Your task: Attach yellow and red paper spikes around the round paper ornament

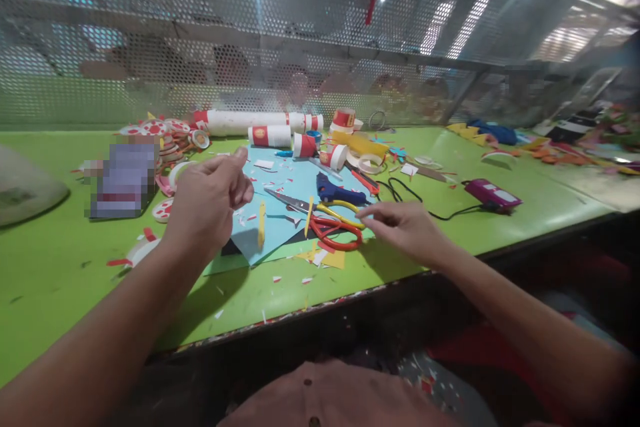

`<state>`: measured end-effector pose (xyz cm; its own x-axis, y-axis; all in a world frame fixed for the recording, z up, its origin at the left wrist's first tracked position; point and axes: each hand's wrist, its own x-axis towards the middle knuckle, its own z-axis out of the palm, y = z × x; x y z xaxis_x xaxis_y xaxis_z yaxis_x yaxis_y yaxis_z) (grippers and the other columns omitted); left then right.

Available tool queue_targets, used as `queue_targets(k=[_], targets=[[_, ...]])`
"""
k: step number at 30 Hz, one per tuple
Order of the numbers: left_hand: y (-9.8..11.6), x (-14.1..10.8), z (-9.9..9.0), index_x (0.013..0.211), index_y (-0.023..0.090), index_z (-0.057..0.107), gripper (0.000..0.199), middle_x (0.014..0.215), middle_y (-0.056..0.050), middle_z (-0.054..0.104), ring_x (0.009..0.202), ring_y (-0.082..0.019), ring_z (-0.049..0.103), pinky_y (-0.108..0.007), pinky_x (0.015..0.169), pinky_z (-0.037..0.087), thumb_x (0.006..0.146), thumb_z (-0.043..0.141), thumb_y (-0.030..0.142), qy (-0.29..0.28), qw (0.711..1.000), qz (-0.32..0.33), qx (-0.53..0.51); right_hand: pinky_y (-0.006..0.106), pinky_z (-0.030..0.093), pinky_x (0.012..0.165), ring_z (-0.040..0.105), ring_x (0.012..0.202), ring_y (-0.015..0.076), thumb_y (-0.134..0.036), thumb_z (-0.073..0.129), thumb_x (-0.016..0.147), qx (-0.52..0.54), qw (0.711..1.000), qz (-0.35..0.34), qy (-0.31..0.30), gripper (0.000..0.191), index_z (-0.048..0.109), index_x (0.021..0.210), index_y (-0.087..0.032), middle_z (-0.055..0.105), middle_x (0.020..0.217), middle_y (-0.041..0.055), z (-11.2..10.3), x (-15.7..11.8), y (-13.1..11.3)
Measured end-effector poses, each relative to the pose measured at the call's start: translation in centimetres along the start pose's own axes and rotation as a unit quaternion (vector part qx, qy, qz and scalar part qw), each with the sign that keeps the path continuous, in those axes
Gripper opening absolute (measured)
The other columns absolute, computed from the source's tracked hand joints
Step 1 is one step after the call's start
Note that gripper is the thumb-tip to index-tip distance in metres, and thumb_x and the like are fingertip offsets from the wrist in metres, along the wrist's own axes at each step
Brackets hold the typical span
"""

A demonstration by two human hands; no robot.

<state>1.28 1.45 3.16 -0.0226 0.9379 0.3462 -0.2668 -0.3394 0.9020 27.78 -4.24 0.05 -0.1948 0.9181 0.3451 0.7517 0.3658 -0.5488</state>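
Note:
My left hand (213, 197) is raised over the left side of the light blue paper (273, 223), fingers curled and pressed together. Whatever it may hold is too hidden to make out. My right hand (407, 230) hovers low at the right, fingers stretched forward with the tips at the yellow handle (345, 208); whether they touch it I cannot tell. Metal scissor blades (287, 200) and a red scissor handle (336, 233) lie beside it on the paper. Narrow yellow strips (261, 223) lie near the blades. Just behind is a blue glue gun (340, 190).
Red-and-white paper cups (270, 136) and a long cup stack (245, 122) lie at the back. A tape roll (370, 164), a red cutter (366, 181) and a purple corded box (494, 195) are to the right. A phone (125, 180) stands left. Scraps litter the green table (240, 307).

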Motion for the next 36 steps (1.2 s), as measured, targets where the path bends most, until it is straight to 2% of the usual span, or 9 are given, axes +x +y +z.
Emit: queue_targets(k=[3, 6, 11, 13, 16, 20, 29, 33, 36], targets=[[-0.3, 0.0, -0.1, 0.058, 0.018, 0.055, 0.018, 0.052, 0.003, 0.051, 0.049, -0.009, 0.048, -0.022, 0.045, 0.034, 0.069, 0.070, 0.018, 0.001, 1.000, -0.018, 0.016, 0.024, 0.032, 0.046, 0.045, 0.046, 0.0103, -0.030, 0.059, 0.082, -0.012, 1.000, -0.015, -0.020, 0.019, 0.070, 0.072, -0.017, 0.058, 0.053, 0.0003, 0.8, -2.5, 0.0], [-1.1, -0.2, -0.2, 0.068, 0.017, 0.063, 0.009, 0.060, 0.000, 0.059, 0.055, -0.010, 0.053, -0.021, 0.048, 0.035, 0.066, 0.072, 0.018, -0.030, 0.997, -0.036, 0.063, 0.024, 0.036, 0.049, 0.049, 0.049, 0.0114, -0.030, 0.057, 0.085, 0.004, 0.999, -0.027, -0.029, 0.021, 0.066, 0.070, -0.017, 0.059, 0.057, 0.0008, 1.7, -3.8, -0.3], [-1.4, -1.1, 0.2, 0.057, 0.017, 0.059, 0.025, 0.049, 0.000, 0.056, 0.044, -0.009, 0.043, -0.022, 0.043, 0.030, 0.074, 0.066, 0.033, -0.099, 0.981, -0.038, 0.162, 0.030, 0.043, 0.064, 0.055, 0.071, 0.0178, -0.023, 0.050, 0.088, -0.011, 0.995, -0.085, -0.049, 0.016, 0.065, 0.083, -0.016, 0.061, 0.076, 0.0071, 2.8, -4.5, -1.7], [-1.2, -1.4, 0.5, 0.054, 0.017, 0.059, 0.034, 0.047, 0.000, 0.055, 0.042, -0.009, 0.041, -0.023, 0.044, 0.031, 0.080, 0.059, 0.039, -0.142, 0.962, -0.044, 0.230, 0.034, 0.044, 0.072, 0.053, 0.082, 0.0213, -0.020, 0.049, 0.088, -0.056, 0.989, -0.120, -0.070, 0.017, 0.064, 0.092, -0.014, 0.060, 0.086, 0.0108, 3.3, -4.6, -2.3], [-1.5, -1.7, 0.7, 0.054, 0.017, 0.061, 0.037, 0.050, -0.001, 0.057, 0.046, -0.010, 0.045, -0.023, 0.048, 0.032, 0.082, 0.055, 0.041, -0.225, 0.918, -0.045, 0.323, 0.040, 0.042, 0.080, 0.048, 0.087, 0.0223, -0.017, 0.047, 0.089, -0.101, 0.979, -0.155, -0.080, 0.017, 0.064, 0.090, -0.013, 0.058, 0.090, 0.0116, 4.2, -4.8, -2.7], [-2.6, -1.7, 0.7, 0.056, 0.018, 0.061, 0.034, 0.052, 0.001, 0.056, 0.048, -0.010, 0.044, -0.023, 0.048, 0.030, 0.082, 0.054, 0.039, -0.280, 0.886, -0.039, 0.368, 0.037, 0.042, 0.076, 0.047, 0.082, 0.0210, -0.014, 0.043, 0.090, -0.117, 0.982, -0.142, -0.042, 0.019, 0.061, 0.083, -0.013, 0.057, 0.083, 0.0103, 4.8, -4.8, -2.6], [-3.4, -1.8, 0.7, 0.061, 0.016, 0.064, 0.034, 0.054, 0.000, 0.057, 0.050, -0.011, 0.044, -0.023, 0.049, 0.028, 0.083, 0.050, 0.038, -0.313, 0.862, -0.031, 0.397, 0.032, 0.032, 0.055, 0.048, 0.066, 0.0189, -0.012, 0.045, 0.087, -0.271, 0.949, -0.111, -0.116, 0.016, 0.056, 0.076, -0.017, 0.055, 0.077, 0.0067, 5.4, -3.4, -3.2], [-3.4, -2.5, 0.8, 0.062, 0.015, 0.062, 0.032, 0.054, 0.001, 0.055, 0.053, -0.011, 0.046, -0.022, 0.050, 0.029, 0.083, 0.050, 0.035, -0.328, 0.851, -0.011, 0.409, 0.032, 0.033, 0.055, 0.050, 0.065, 0.0197, -0.011, 0.045, 0.086, -0.261, 0.951, -0.119, -0.115, 0.015, 0.056, 0.077, -0.016, 0.056, 0.078, 0.0082, 5.9, -3.5, -3.1], [-3.4, -3.2, 1.1, 0.070, 0.014, 0.065, 0.027, 0.064, -0.001, 0.062, 0.060, -0.012, 0.053, -0.021, 0.054, 0.034, 0.084, 0.050, 0.033, -0.371, 0.843, 0.014, 0.390, 0.031, 0.037, 0.056, 0.052, 0.064, 0.0195, -0.012, 0.041, 0.088, -0.215, 0.962, -0.111, -0.128, 0.020, 0.057, 0.077, -0.015, 0.057, 0.077, 0.0082, 5.7, -3.4, -3.1]])
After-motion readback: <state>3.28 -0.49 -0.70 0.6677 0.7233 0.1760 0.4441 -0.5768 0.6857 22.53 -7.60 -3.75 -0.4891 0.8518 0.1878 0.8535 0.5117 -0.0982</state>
